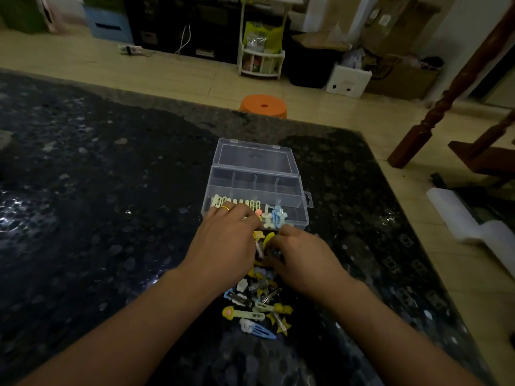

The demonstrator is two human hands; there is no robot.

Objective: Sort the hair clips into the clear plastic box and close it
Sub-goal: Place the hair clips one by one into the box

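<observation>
A clear plastic box [289,190] stands open on the dark stone table [97,190], its lid [255,157] tilted back. Several pale clips stand in a row in its near left compartment [237,204]; white and blue clips [274,217] lie in the near middle one. A pile of coloured hair clips [259,302] lies between my wrists. My left hand [225,240], with a gold ring, rests at the box's near edge, fingers curled over a yellow clip [259,236]. My right hand [298,254] pinches another yellow clip [269,239] beside it.
An orange stool [263,105] stands beyond the table's far edge. The table's right edge runs diagonally near a wooden post [434,107] and white foam pieces [473,227] on the floor. Shelves and boxes line the far wall.
</observation>
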